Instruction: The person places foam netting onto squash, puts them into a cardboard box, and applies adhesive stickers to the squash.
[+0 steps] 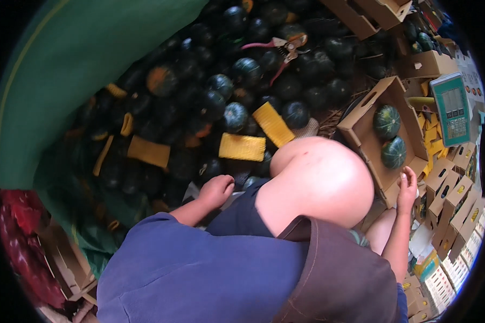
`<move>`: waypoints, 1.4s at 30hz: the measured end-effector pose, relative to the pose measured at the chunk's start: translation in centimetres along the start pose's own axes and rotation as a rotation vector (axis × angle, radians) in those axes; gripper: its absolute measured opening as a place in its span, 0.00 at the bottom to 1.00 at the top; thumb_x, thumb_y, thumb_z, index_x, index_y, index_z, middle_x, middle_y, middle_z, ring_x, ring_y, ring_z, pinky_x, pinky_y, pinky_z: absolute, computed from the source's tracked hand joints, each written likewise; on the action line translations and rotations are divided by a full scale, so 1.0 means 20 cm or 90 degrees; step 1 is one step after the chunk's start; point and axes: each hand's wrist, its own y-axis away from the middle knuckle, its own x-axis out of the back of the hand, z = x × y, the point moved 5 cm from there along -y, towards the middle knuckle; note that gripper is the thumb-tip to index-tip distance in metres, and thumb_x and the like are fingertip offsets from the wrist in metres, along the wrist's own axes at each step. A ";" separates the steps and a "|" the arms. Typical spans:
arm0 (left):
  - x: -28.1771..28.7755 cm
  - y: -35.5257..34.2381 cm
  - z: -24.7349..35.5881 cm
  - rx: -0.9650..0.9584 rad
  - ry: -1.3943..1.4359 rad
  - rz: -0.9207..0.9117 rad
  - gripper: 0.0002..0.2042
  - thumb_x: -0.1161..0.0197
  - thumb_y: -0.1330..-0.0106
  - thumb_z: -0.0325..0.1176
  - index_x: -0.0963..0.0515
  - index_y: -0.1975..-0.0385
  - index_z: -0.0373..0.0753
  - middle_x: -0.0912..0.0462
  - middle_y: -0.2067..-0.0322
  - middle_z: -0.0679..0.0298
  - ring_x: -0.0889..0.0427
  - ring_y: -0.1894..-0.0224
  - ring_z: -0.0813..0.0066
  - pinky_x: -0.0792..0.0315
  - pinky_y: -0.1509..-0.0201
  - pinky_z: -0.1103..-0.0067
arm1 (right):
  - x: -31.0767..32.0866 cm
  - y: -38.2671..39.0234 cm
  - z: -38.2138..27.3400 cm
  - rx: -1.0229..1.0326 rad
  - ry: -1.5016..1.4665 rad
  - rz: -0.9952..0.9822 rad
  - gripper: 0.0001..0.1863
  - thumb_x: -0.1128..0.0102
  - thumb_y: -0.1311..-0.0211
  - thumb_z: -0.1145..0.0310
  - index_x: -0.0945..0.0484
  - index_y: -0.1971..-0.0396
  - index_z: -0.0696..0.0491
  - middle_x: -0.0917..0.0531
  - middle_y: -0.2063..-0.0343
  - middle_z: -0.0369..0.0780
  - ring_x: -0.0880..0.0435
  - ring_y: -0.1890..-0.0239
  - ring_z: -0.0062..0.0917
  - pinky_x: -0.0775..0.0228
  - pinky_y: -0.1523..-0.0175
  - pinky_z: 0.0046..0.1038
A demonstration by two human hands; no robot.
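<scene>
Squashes [221,86]: dim, partly hidden; left fingers [229,183]: curled (palm unseen)

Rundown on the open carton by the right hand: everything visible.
The carton is a shallow, open-topped tray, plain brown and apparently corrugated cardboard, with an elongated hand slot in its upper end wall. It sits at a slant in the view, right of the bare knee. Inside, two dark green, pale-streaked squashes lie one above the other in the picture, leaving bare cardboard around them. The right hand is at its lower right corner; whether hand or knee touches it is unclear.
</scene>
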 end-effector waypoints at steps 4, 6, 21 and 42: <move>-0.12 0.23 -0.16 0.053 -0.068 -0.104 0.11 0.47 0.41 0.39 0.27 0.66 0.38 0.22 0.66 0.55 0.24 0.62 0.55 0.30 0.60 0.64 | 0.03 0.15 -0.01 -0.011 -0.031 -0.003 0.13 0.51 0.36 0.69 0.30 0.53 0.56 0.24 0.60 0.35 0.25 0.61 0.16 0.33 0.59 0.17; -0.18 0.28 -0.21 0.118 -0.109 -0.200 0.16 0.48 0.39 0.44 0.28 0.59 0.39 0.22 0.63 0.54 0.23 0.61 0.53 0.31 0.58 0.64 | 0.03 0.23 -0.04 -0.014 -0.045 -0.022 0.13 0.51 0.36 0.69 0.29 0.54 0.56 0.23 0.63 0.34 0.25 0.63 0.15 0.33 0.59 0.17; 0.35 0.01 -0.40 -0.013 -0.644 0.114 0.32 0.41 0.50 0.35 0.40 0.41 0.47 0.43 0.40 0.57 0.46 0.38 0.52 0.39 0.44 0.55 | 0.18 0.57 0.03 -0.042 -0.091 0.009 0.12 0.50 0.37 0.68 0.28 0.57 0.58 0.22 0.65 0.36 0.25 0.66 0.16 0.32 0.61 0.17; 1.32 0.76 -0.93 0.339 -0.233 0.453 0.36 0.35 0.50 0.37 0.43 0.40 0.48 0.39 0.42 0.51 0.35 0.44 0.48 0.34 0.46 0.63 | -0.18 0.66 -0.74 0.175 -0.242 -0.126 0.11 0.53 0.36 0.71 0.29 0.56 0.57 0.22 0.63 0.38 0.24 0.60 0.20 0.31 0.53 0.22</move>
